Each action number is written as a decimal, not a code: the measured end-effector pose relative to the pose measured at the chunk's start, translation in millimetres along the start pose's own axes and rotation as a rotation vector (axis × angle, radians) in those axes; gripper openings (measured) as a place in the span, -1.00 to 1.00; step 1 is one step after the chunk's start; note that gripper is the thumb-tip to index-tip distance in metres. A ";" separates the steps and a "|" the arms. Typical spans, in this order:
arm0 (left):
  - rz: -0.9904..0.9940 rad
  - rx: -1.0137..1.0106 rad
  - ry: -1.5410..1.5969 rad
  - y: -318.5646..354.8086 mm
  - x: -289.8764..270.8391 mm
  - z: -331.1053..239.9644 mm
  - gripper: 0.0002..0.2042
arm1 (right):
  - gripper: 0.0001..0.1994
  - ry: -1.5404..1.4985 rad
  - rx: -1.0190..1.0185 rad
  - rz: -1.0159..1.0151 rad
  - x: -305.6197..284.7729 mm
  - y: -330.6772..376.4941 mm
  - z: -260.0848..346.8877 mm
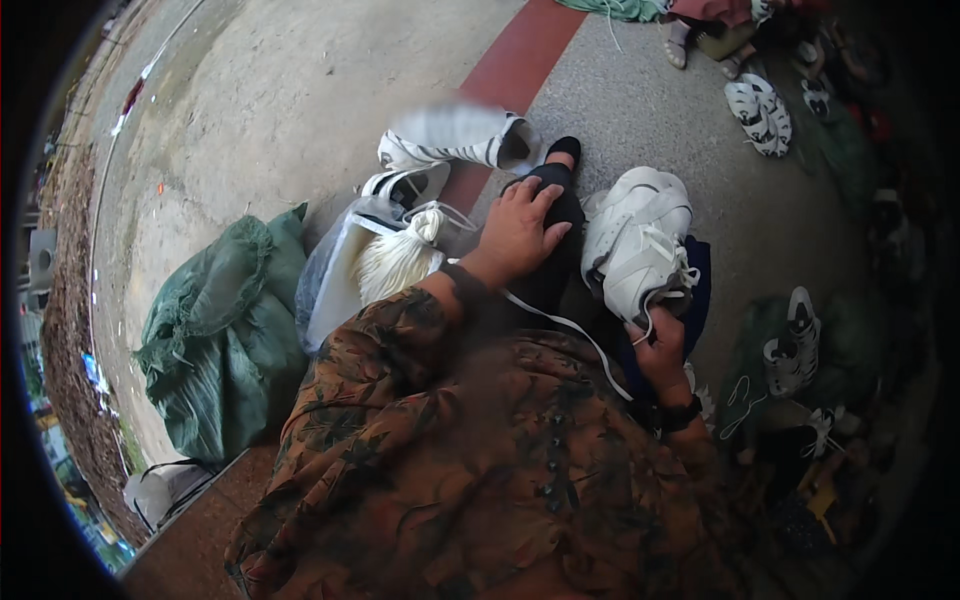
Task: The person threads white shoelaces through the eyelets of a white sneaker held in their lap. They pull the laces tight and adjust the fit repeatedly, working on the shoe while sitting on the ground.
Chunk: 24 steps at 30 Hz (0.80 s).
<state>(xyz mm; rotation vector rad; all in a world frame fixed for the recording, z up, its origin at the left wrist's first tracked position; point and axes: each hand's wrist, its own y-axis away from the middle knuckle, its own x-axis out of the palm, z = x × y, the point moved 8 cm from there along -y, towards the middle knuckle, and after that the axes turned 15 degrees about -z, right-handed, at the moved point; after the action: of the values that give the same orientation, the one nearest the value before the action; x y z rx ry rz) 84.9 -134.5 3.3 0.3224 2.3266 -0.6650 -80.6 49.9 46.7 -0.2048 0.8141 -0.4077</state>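
Observation:
My left hand (522, 222) lies on my dark-trousered leg (562, 215), fingers spread and nothing in them. With my right hand (660, 345) I grip a white sneaker (640, 240) at its heel end, its toe pointing away from me. Laces are threaded in its upper part, and a loose end hangs by my fingers. Behind it shows more white shoe, but I cannot tell how many are there. One white shoelace (575, 328) trails across my lap. Left of my left wrist, a bundle of white shoelaces (392, 268) is knotted at its top, resting on clear plastic (325, 270).
Several white shoes (405, 150) lie ahead on the concrete, partly blurred. A stuffed green woven sack (225, 330) stands at the left. More white sneakers (760, 115) lie at the far right, near another person's feet (677, 50). Another sneaker (793, 350) rests on dark green sacking at right.

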 end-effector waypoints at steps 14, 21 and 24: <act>-0.085 0.484 0.169 21.7 2.3 -65.2 -0.76 | -0.80 0.208 -0.213 -0.250 -23.1 22.4 47.1; 0.139 0.940 -0.025 74.5 72.9 -121.1 -0.93 | -0.78 0.085 0.095 -0.639 -73.3 28.4 13.2; 0.217 1.011 -0.093 80.1 97.3 -122.2 -0.94 | -0.85 0.107 0.171 -0.622 -78.2 43.2 -3.3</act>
<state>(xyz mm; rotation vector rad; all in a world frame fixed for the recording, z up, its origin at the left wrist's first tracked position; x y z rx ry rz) -21.9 3.5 -15.1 0.9405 1.6569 -1.6547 -119.3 122.3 81.9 -0.2771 0.8057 -1.0767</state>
